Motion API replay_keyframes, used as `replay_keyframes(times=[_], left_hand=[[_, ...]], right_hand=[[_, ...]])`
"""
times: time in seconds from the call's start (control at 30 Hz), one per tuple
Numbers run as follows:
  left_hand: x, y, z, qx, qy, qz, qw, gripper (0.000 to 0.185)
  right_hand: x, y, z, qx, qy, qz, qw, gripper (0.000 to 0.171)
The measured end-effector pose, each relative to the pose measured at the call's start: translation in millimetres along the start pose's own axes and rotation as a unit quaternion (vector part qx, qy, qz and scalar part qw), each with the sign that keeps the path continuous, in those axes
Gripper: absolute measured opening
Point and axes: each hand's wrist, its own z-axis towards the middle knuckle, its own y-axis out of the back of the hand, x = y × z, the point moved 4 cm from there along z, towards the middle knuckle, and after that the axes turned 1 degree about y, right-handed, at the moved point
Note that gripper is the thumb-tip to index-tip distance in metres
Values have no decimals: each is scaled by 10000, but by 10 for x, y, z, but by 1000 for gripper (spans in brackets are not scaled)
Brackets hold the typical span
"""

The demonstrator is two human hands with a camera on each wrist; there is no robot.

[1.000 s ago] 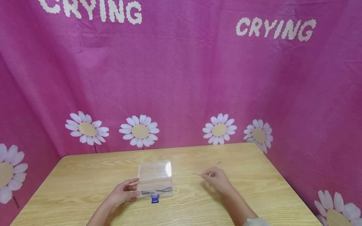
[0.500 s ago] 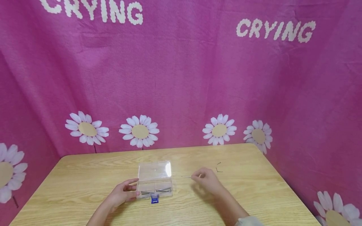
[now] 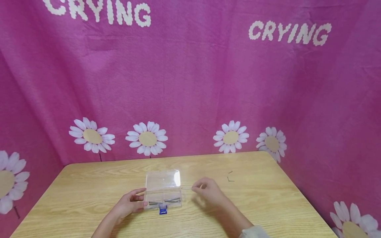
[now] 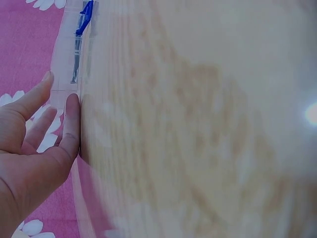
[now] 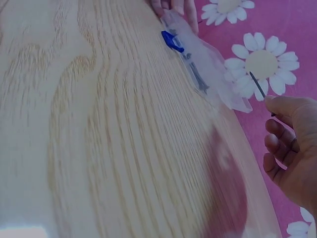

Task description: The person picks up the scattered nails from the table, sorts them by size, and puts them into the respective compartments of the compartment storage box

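In my right hand, thumb and fingertips pinch a thin nail; its pointed end and small head show in the right wrist view. The nail points left, right at the edge of a clear plastic box. That box stands with its clear lid raised at the back and a blue latch at the front. Several dark nails lie inside it in two compartments. My left hand rests against the box's left side, fingers extended and lightly bent, thumb near the front corner.
Several small dark nails lie on the wooden table, behind and right of my right hand. A pink curtain with white flowers and lettering hangs behind the table and along both sides.
My right hand has moved left with the pinched nail, bringing it up to the box and uncovering more nails on the table. The left hand and box have stayed in place.
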Motion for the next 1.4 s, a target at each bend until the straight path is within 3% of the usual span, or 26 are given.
replay_keyframes(times=[0.6, 1.4], left_hand=[[2, -9, 12, -71, 33, 45, 10000, 69], [-17, -9, -14, -113, 56, 54, 9999, 68]], right_hand=[[89, -379, 52, 433, 432, -269, 9978, 12], [59, -616, 106, 225, 663, -692, 9951, 9]])
